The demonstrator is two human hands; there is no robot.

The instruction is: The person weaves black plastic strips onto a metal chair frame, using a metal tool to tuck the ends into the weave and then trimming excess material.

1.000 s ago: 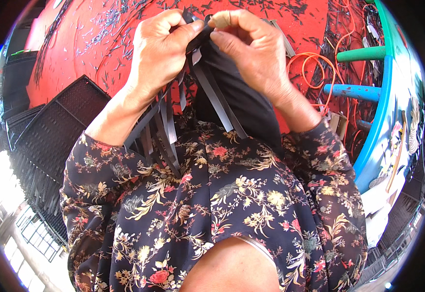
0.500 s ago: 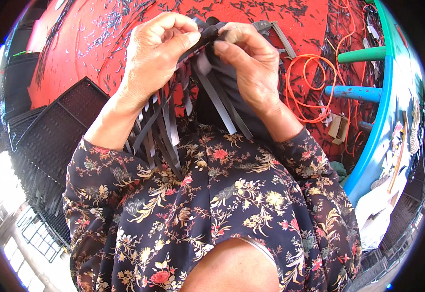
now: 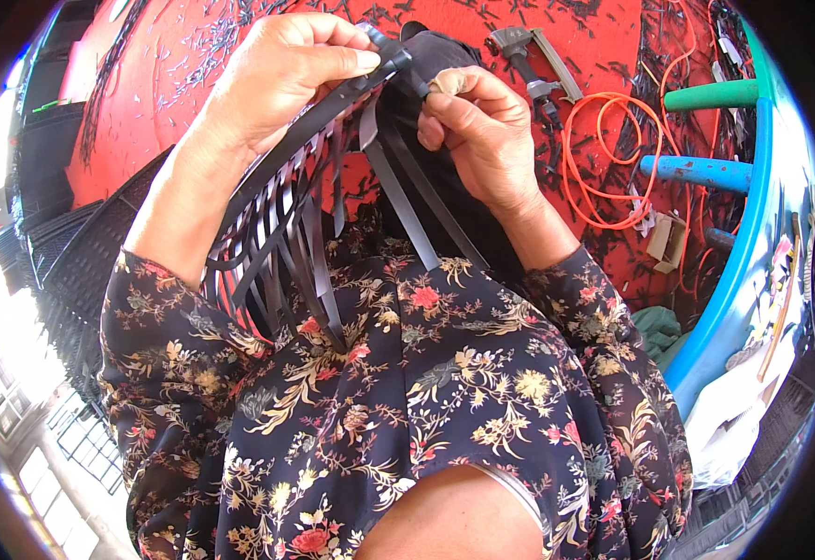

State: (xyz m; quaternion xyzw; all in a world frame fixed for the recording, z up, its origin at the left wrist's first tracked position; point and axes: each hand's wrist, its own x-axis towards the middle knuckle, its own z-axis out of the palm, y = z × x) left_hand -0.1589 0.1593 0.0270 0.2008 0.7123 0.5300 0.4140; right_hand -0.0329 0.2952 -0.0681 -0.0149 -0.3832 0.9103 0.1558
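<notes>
A black woven piece with a dark bar (image 3: 297,135) slants up between my hands. Loose flat black strips (image 3: 322,266) hang from it, some shining silvery in the light. My left hand (image 3: 281,84) is closed, thumb and fingers pinching a black strip at the bar's upper end. There the strip (image 3: 411,77) folds over and runs to my right hand (image 3: 484,135), whose thumb and forefinger grip its end. A pale wrap covers that forefinger's tip. Two longer strips (image 3: 406,191) dangle below, in front of dark cloth.
Strip scraps litter the red floor (image 3: 482,23). A staple gun (image 3: 522,63) lies ahead to the right, near a coiled orange hose (image 3: 571,177). Green (image 3: 711,95) and blue (image 3: 697,171) bars, a small cardboard box (image 3: 667,243) and a white bag (image 3: 730,425) are at right. Black woven panels (image 3: 99,224) stand at left.
My left hand has shifted left and the bar now shows along its length. My right hand has dropped slightly and drawn the strip's end away. The view has turned a little.
</notes>
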